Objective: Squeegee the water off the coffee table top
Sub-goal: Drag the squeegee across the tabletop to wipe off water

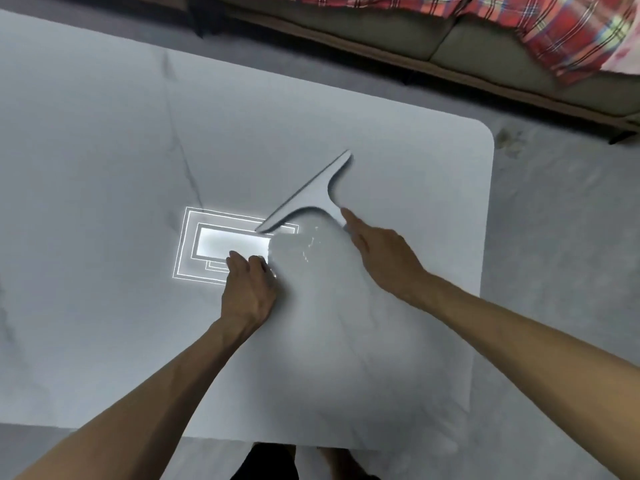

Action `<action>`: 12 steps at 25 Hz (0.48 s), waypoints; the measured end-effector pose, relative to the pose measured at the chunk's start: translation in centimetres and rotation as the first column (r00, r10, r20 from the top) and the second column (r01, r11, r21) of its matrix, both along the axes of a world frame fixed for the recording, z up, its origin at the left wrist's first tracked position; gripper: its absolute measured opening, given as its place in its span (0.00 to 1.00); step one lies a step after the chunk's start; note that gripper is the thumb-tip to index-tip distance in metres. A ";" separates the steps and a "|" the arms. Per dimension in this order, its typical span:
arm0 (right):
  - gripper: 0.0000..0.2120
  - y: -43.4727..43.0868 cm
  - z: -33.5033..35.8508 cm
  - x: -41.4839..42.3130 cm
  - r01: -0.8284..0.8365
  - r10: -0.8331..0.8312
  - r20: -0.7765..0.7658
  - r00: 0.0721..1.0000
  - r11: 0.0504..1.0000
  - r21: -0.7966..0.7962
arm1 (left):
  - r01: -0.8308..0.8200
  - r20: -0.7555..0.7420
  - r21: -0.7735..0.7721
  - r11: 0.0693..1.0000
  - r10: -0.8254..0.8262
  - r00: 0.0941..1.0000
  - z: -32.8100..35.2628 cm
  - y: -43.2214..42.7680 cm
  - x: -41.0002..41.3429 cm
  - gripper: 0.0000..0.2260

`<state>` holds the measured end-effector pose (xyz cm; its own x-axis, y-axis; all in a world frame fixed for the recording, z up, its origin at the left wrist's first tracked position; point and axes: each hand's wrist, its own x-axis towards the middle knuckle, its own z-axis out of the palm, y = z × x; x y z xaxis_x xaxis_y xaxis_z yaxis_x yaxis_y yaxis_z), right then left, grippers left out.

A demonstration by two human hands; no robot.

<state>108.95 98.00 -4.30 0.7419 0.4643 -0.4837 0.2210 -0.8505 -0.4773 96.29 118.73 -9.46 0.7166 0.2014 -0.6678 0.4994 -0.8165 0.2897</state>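
The coffee table top (104,150), pale grey with faint dark veins, fills most of the view, its rounded corner out at two o'clock. Beyond it, at twelve to one o'clock, runs a sofa (485,39) with a red plaid cloth (554,26) draped over it, both cut off by the frame. A ceiling light's bright rectangular reflection (214,244) glares off the table near the centre.

The squeegee (311,192) lies flat on the table just above centre. Its long blade runs from eight o'clock to two o'clock, and the short handle points toward five o'clock, its end hidden under the right hand (384,254). That hand has its forefinger stretched along the handle; how firmly the other fingers close on it I cannot tell. The left hand (249,289) rests loosely curled on the table at seven o'clock from the squeegee, holding nothing. Between the hands, small glints of water (306,252) show, hard to make out.
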 end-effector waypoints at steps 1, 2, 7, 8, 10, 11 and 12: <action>0.24 -2.3 0.3 -1.5 -0.079 0.077 -0.029 0.997 0.996 -0.052 | 0.073 0.083 0.031 0.997 -0.075 0.994 -0.3 0.0 -0.3 0.27; 0.25 -4.6 0.7 -2.8 -0.133 0.127 -0.057 0.990 0.985 -0.109 | -0.058 0.031 -0.022 0.998 0.059 0.998 0.3 0.2 0.4 0.24; 0.30 -14.5 4.4 -4.7 -0.251 0.229 -0.104 0.968 0.906 -0.341 | -0.365 -0.127 -0.121 0.923 0.350 0.928 2.7 -0.1 2.0 0.23; 0.29 -15.0 5.0 -4.0 -0.243 0.219 -0.107 0.970 0.907 -0.343 | -0.298 -0.115 -0.106 0.949 0.286 0.951 2.4 0.0 2.2 0.24; 0.25 -13.9 5.7 -1.3 -0.149 0.134 -0.072 0.988 0.950 -0.273 | -0.192 -0.118 -0.113 0.975 0.178 0.977 2.2 0.1 2.1 0.25; 0.23 -12.5 5.5 0.8 -0.068 0.067 -0.012 0.998 0.975 -0.210 | -0.200 -0.129 -0.108 0.974 0.186 0.974 2.5 0.0 2.1 0.25; 0.22 -10.5 4.8 3.1 0.019 -0.011 0.059 0.998 0.989 -0.148 | -0.202 -0.124 -0.086 0.976 0.191 0.974 1.9 0.1 2.1 0.25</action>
<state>112.09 87.48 0.55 0.7769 0.3792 -0.5026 0.2311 -0.9143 -0.3327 98.36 118.83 -7.61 0.5877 0.2604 -0.7660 0.6816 -0.6696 0.2952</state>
